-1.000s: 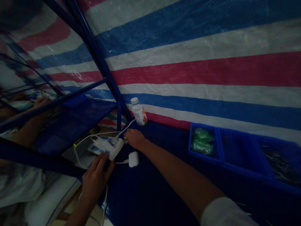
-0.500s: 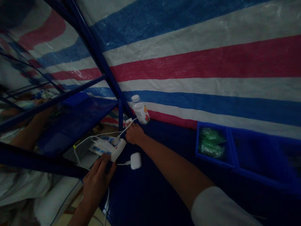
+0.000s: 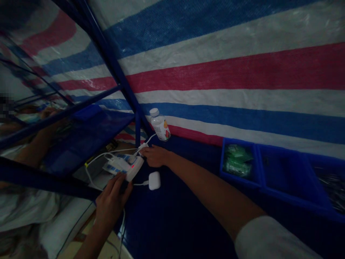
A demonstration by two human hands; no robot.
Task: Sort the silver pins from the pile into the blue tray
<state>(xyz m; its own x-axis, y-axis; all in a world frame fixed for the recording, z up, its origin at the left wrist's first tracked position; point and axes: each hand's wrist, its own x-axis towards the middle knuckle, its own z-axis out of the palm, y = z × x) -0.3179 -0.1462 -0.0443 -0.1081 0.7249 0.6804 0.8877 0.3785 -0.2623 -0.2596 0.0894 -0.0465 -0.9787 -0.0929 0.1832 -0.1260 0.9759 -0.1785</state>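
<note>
A white power strip (image 3: 126, 166) lies at the left edge of a dark blue table (image 3: 172, 223), with white cables running from it and a small red light lit on its near end. My left hand (image 3: 111, 201) grips the strip's near end from below, fingers curled round it. My right hand (image 3: 155, 156) is closed on a white plug (image 3: 143, 146) at the strip's far end. A white earbud case (image 3: 154, 180) sits on the table just right of the strip, joined to it by a short white cable.
A small white-capped bottle (image 3: 160, 126) stands against the red, white and blue striped tarpaulin (image 3: 229, 82). Blue bins (image 3: 272, 172) line the right, one holding green packets (image 3: 235, 160). A blue metal frame (image 3: 118, 75) crosses the left, with another person's arm (image 3: 32, 147) behind it.
My right hand has come back down from beside the bottle to the strip's far end with the white plug. A red light now shows on the strip.
</note>
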